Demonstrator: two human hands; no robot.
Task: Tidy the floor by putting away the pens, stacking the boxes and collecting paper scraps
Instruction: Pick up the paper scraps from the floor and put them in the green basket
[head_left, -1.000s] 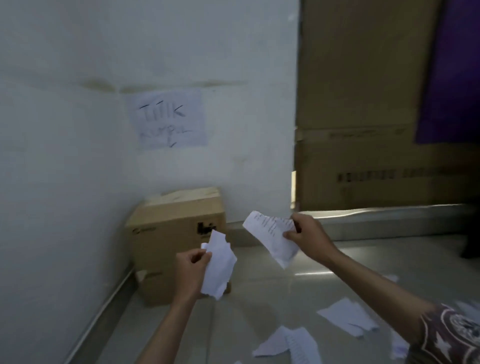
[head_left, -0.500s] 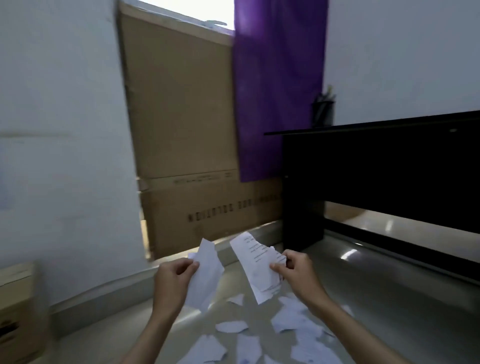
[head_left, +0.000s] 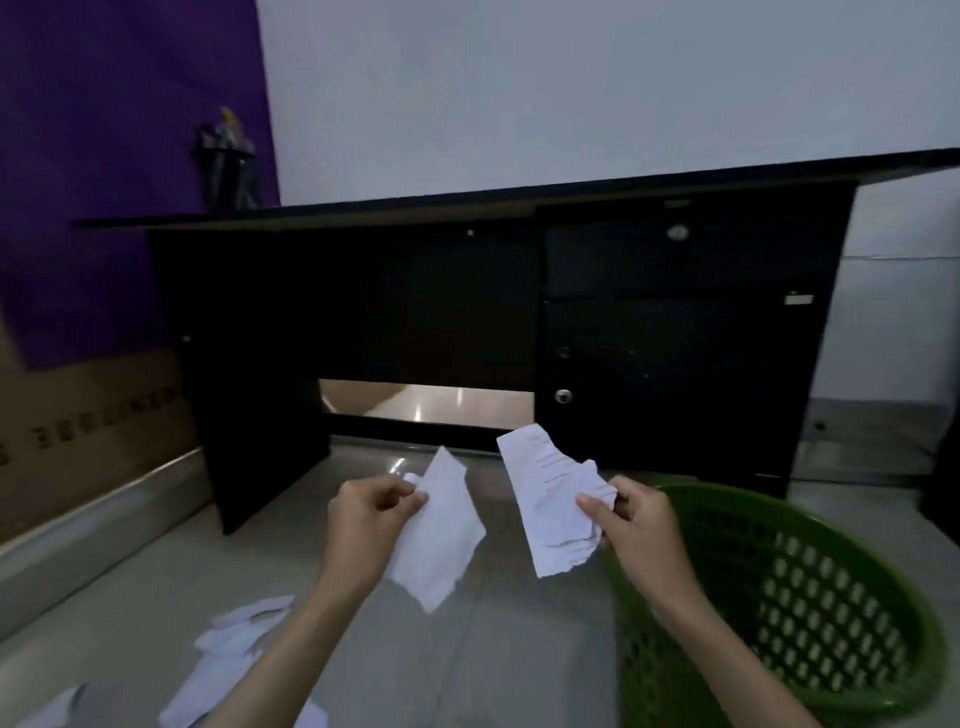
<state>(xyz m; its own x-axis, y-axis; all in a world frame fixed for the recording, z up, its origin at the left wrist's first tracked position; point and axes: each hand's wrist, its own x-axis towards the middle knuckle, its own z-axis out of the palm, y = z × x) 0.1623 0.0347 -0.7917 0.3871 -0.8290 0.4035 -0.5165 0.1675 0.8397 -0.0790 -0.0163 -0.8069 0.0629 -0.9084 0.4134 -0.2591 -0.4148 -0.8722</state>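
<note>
Each hand (head_left: 363, 525) (head_left: 641, 530) pinches scrap (head_left: 441, 535) (head_left: 553, 506); basket (head_left: 831, 613) right

The green basket (head_left: 810, 613) runs off the bottom edge, and print on the right scrap (head_left: 550, 499) is too blurred to read.

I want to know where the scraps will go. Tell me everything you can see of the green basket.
The green basket is round, looks like plastic, with a smooth rim and lattice walls pierced by small holes. It stands upright on the floor, front of the black desk, at lower right. The right hand and forearm cross in front of its near rim; contact is unclear. No scraps show inside it.
</note>
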